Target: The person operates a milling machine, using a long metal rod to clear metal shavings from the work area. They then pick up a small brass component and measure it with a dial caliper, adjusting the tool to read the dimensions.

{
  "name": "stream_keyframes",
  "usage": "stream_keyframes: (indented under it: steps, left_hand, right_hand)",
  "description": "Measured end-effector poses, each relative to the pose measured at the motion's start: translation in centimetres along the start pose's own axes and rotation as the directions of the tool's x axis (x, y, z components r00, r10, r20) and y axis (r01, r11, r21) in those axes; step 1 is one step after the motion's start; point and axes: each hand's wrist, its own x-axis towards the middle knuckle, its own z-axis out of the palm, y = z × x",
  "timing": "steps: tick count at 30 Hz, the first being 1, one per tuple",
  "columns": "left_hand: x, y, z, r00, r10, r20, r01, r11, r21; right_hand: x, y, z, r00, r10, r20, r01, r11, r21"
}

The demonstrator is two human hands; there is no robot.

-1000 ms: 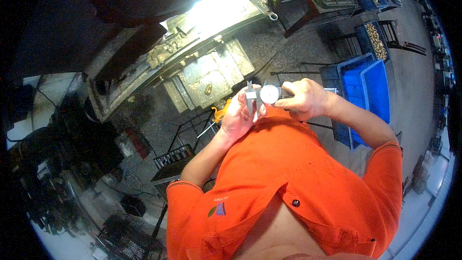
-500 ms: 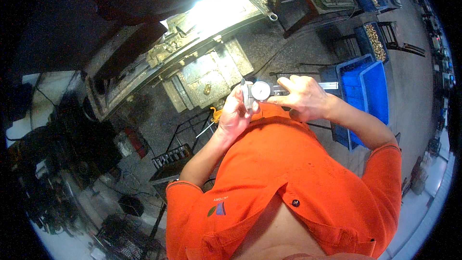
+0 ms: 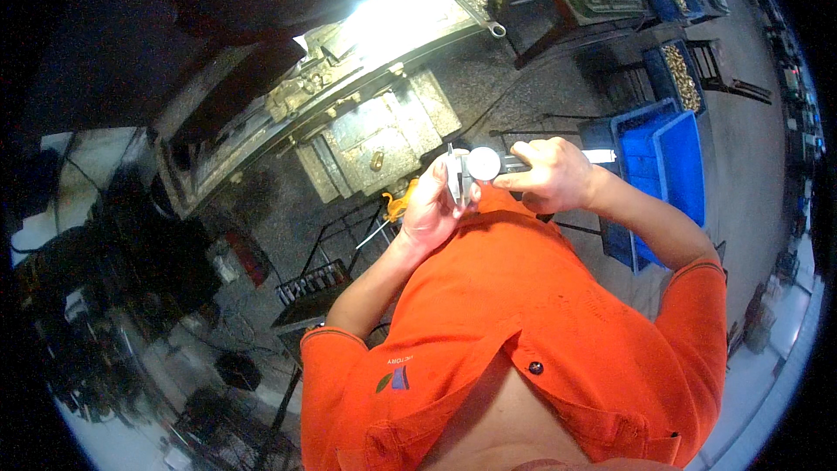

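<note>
In front of my orange shirt I hold a dial caliper [image 3: 485,163] with a round white dial face, its beam pointing right. My right hand [image 3: 554,176] is closed round the beam just right of the dial, thumb and forefinger toward the slide. The fingers of my left hand [image 3: 431,209] are closed about the metal jaws at the caliper's left end. A narrow gap shows between the jaws; whether a small part sits among those fingers is hidden. Beyond the left hand, a small brass-coloured part [image 3: 377,160] lies on the metal machine table [image 3: 397,122].
A brightly lit machine bed [image 3: 349,96] runs across the upper left. Blue plastic bins [image 3: 680,166] stand at the right, below another bin holding many small brass-coloured pieces [image 3: 680,78]. An orange-yellow object [image 3: 399,201] hangs by my left wrist; a rack of metal tools [image 3: 309,283] is lower left.
The caliper and both hands have shifted slightly; the jaws and dial sit a little farther right. The jaws look farther apart, and the dial face now shows plain white.
</note>
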Motion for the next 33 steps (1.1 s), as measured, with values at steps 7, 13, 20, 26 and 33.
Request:
stream_keyframes:
  steps: [7, 13, 20, 26, 33]
  left_hand:
    - [0.2, -0.8, 0.4, 0.984, -0.151, -0.090, 0.137, 0.979, -0.149]
    - [0.8, -0.9, 0.5, 0.993, -0.116, 0.019, 0.117, 0.990, -0.083]
    - [0.3, -0.3, 0.4, 0.985, -0.127, 0.115, 0.124, 0.992, 0.032]
    - [0.3, 1.9, -1.7, 0.993, -0.040, -0.115, 0.057, 0.988, 0.146]
    - [1.9, 3.3, 0.0, 0.975, 0.157, -0.159, -0.130, 0.977, 0.170]
  right_hand:
    - [0.2, 0.3, 0.4, 0.993, 0.005, -0.121, 0.010, 0.992, 0.123]
    - [0.8, 0.2, 0.3, 0.989, 0.069, -0.130, -0.054, 0.992, 0.116]
    - [0.7, 0.5, 0.5, 0.980, 0.156, -0.123, -0.122, 0.961, 0.249]
    - [0.8, 0.8, -0.1, 0.969, 0.204, -0.143, -0.164, 0.955, 0.248]
    - [0.7, 0.7, 0.9, 0.969, 0.181, -0.165, -0.137, 0.959, 0.247]
